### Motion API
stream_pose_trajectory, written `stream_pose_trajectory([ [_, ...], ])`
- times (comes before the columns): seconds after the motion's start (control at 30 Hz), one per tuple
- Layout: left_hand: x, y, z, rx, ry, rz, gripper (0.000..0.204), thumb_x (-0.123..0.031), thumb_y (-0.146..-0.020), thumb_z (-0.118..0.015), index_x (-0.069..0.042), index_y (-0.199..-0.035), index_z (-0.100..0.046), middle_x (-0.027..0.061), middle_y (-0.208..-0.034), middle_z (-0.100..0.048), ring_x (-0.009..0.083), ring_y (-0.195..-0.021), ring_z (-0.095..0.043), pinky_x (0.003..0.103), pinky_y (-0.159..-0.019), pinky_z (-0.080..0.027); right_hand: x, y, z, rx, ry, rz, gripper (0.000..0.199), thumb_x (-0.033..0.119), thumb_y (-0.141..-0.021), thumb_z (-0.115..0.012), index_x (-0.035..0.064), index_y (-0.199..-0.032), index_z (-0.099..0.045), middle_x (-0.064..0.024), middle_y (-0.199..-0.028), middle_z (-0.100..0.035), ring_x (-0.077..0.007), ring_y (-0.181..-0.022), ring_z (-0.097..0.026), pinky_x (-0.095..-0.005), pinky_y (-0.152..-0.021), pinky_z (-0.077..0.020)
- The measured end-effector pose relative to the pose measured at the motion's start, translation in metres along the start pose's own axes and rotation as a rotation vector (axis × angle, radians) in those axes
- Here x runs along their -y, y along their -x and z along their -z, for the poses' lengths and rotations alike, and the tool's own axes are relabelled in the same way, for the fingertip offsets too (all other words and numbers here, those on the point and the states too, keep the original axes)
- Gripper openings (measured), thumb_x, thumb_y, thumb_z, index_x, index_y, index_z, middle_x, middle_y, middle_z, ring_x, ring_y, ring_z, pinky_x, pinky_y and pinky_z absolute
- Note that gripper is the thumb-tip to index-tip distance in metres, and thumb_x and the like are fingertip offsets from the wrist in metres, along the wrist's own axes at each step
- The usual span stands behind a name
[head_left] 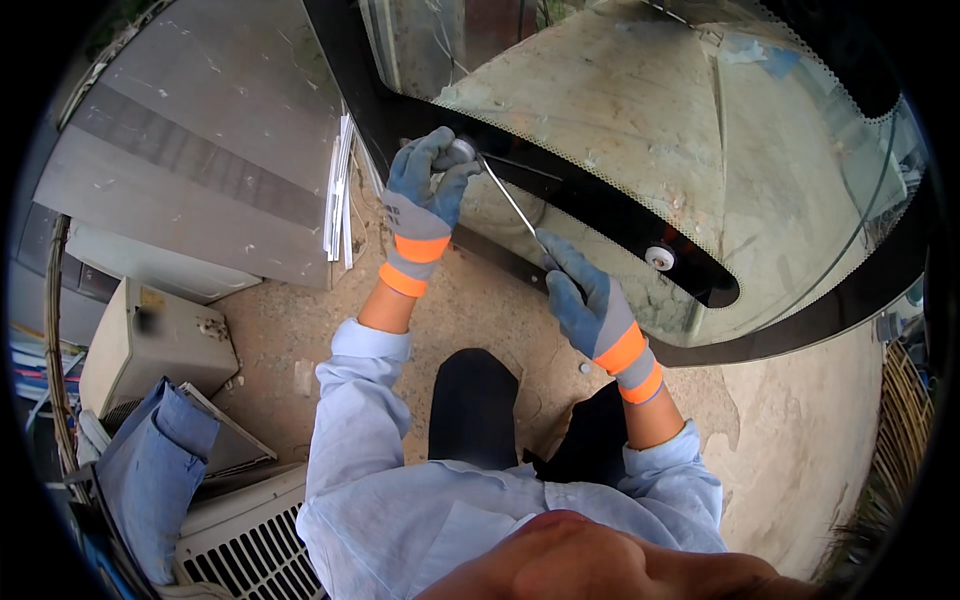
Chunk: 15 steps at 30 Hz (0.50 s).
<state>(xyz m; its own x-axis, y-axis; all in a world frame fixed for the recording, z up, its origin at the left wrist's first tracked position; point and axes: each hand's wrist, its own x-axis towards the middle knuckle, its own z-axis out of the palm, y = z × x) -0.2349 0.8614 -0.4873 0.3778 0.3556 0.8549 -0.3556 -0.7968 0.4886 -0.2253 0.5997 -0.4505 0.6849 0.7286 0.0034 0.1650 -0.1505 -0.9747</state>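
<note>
My left hand (425, 185), in a grey and blue work glove with an orange-banded cuff, pinches a small round whitish fitting (462, 150) at the black band of a glass panel (640, 215). In my right hand (590, 305), gloved alike, is a long thin metal tool (512, 200), probably a screwdriver; its handle is hidden in the fist. The tool's far tip reaches the fitting beside my left fingers. Farther right along the black band sits another round white fitting (659, 258).
Grey panels (200, 140) stand at the left, with white strips (340, 190) beside them. A beige box-shaped appliance (155, 335), blue denim cloth (160, 470) and a slotted vent cover (255, 555) lie lower left. Dry stalks (900, 410) stand at the right. A small round piece (585, 368) lies on the ground.
</note>
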Motion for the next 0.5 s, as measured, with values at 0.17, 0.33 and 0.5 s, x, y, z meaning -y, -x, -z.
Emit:
stream_pose_trajectory([
  [0.17, 0.0007, 0.0016, -0.0007, -0.002, 0.03, 0.027, 0.041, -0.007, -0.084, -0.077, -0.001, -0.122, -0.062, 0.0102, -0.106, -0.069, 0.0202, -0.087, -0.072, 0.032, -0.084, -0.054, 0.0048, 0.002, 0.0009, 0.018, -0.085, -0.046, 0.048, 0.011, -0.102, -0.05, 0.007, -0.15, -0.046, -0.004, -0.112, -0.061, -0.0054, -0.086, -0.05, -0.0203, -0.077, -0.0461],
  [0.33, 0.0022, 0.0017, -0.0018, -0.012, 0.043, 0.016, 0.042, -0.008, -0.084, -0.077, -0.001, -0.122, -0.062, 0.0115, -0.11, -0.067, 0.0193, -0.086, -0.072, 0.031, -0.081, -0.055, 0.0062, 0.0031, -0.0035, 0.034, -0.187, -0.092, 0.048, 0.013, -0.102, -0.05, 0.009, -0.15, -0.046, -0.001, -0.106, -0.059, -0.0033, -0.071, -0.046, -0.019, -0.063, -0.0433],
  [0.5, 0.0032, 0.0027, -0.002, -0.027, 0.042, 0.013, 0.042, -0.008, -0.082, -0.079, -0.001, -0.121, -0.064, 0.0109, -0.108, -0.068, 0.0192, -0.085, -0.072, 0.031, -0.081, -0.055, 0.0065, 0.0056, -0.0047, 0.054, -0.311, -0.177, 0.047, 0.019, -0.103, -0.051, 0.0125, -0.149, -0.048, 0.0036, -0.085, -0.056, -0.0025, -0.056, -0.042, -0.0197, -0.048, -0.0368],
])
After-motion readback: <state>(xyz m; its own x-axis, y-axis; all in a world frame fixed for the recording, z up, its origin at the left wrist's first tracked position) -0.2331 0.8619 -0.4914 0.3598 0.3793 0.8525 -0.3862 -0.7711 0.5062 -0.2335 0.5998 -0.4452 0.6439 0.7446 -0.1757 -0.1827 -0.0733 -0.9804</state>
